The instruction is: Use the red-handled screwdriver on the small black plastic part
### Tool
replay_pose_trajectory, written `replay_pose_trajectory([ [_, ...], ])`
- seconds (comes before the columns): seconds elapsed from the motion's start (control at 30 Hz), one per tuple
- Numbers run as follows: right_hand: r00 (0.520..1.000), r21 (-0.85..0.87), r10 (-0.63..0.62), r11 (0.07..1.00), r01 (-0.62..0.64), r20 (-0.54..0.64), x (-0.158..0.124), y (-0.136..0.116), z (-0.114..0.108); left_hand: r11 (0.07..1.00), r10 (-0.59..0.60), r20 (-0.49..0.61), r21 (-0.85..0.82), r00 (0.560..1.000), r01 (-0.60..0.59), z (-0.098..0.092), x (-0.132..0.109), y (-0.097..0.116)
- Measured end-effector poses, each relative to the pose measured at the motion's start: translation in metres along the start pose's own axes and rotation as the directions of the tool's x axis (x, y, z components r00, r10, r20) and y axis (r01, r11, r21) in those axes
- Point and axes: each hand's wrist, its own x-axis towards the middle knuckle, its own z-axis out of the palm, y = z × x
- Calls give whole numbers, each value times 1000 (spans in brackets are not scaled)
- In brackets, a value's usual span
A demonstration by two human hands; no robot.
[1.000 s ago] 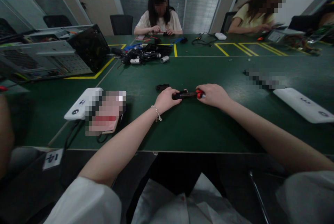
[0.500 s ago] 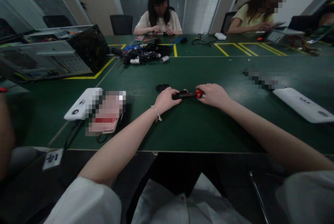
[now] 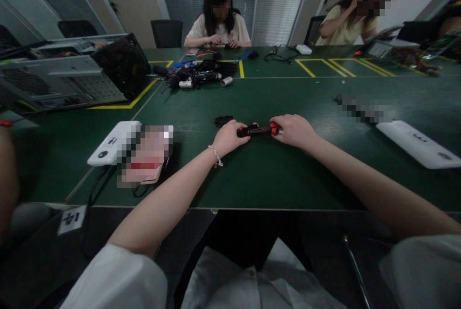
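Note:
Over the green table (image 3: 252,174), my left hand (image 3: 230,137) is closed on a small black part (image 3: 245,131). My right hand (image 3: 293,130) grips a tool with red handles (image 3: 274,129), whose dark metal end reaches left to the black part. The exact contact between the tool and the part is too small to make out. Just behind my left hand lies another black piece (image 3: 223,119), resting on the table.
White power banks lie left (image 3: 115,143) and right (image 3: 419,143); a pink phone (image 3: 146,157) lies beside the left one. An open computer case (image 3: 72,73) stands back left, near a tangle of black parts (image 3: 200,74). Two people (image 3: 219,25) sit opposite.
My hands and the things in them have hardly moved. The person at the back right has raised a hand to the head.

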Motion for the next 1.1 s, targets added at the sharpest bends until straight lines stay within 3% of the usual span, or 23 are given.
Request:
replay_pose_trajectory([
  [1.1,1000,22,14,1000,-15,20,-1,-2,-2,1000,11,-3,-7,1000,-11,-1,-1,1],
])
